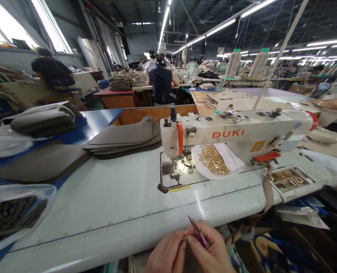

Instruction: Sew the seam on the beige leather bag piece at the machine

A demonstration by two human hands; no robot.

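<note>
Both my hands are at the bottom edge of the view, below the front edge of the white sewing table point(106, 212). My right hand point(211, 252) is closed on small pink thread snips point(198, 232) whose tips point up and left. My left hand point(168, 254) is closed in a pinch right against the right one; what it pinches is too small to make out. A white DUKI sewing machine point(236, 132) stands ahead on the table, its needle area point(175, 167) lit. A pile of gold metal rings point(214, 159) lies on white paper under the machine arm.
Stacks of grey-brown cut leather pieces point(125, 138) lie left of the machine, with more point(43, 163) on the blue surface at left. A clear plastic bag of dark pieces point(12, 212) sits bottom left. A tray of small parts point(290, 180) is at right. Other people work at benches behind.
</note>
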